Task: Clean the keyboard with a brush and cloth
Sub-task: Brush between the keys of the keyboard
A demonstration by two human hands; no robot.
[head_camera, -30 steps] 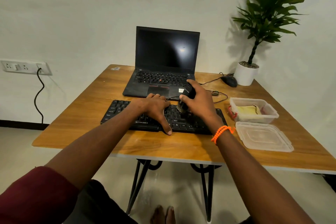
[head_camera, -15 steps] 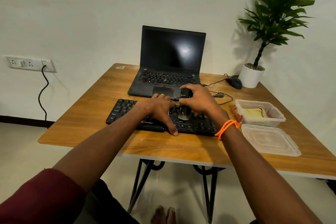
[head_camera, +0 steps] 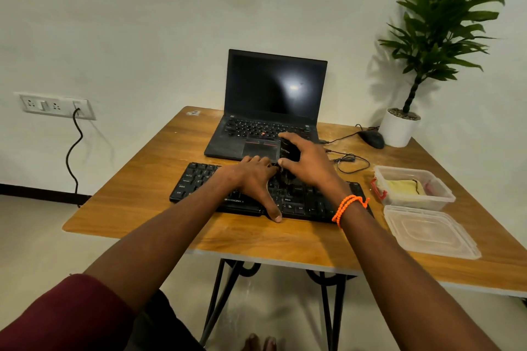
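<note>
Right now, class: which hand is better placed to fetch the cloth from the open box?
Probably the right hand: it is nearer the plastic box holding the yellow cloth, though it grips the brush.

laptop [head_camera: 268, 120]; mouse [head_camera: 372, 139]; potted plant [head_camera: 399, 129]

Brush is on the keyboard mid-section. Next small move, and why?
Probably sweep the brush rightward along the keyboard. The right hand grips it bristles-down near the middle, the left hand steadies the keyboard, and the right-side keys lie uncovered.
</note>
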